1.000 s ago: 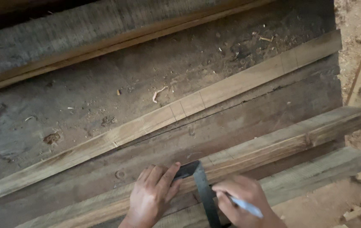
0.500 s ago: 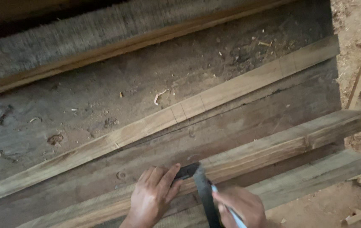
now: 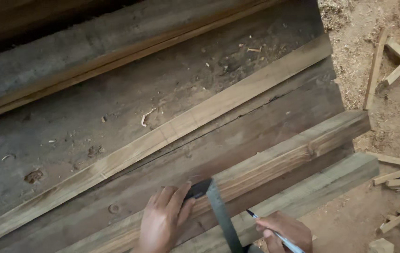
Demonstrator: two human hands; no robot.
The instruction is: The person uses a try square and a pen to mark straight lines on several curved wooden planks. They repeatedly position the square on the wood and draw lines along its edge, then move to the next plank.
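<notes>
Left hand lay flat, fingers spread, pinning the dark head of a try square to a pale wooden plank at the bench's near edge. The square's blade crossed that plank. Right hand was pinched shut round a blue pen, tip just beside the blade. A thinner marked batten lay farther back; offcuts littered the sawdust floor.

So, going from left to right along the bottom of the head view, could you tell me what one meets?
Left hand pressing the dark square's stock → the square's blade → right hand holding a pen → wood offcuts on the sawdust floor.
</notes>
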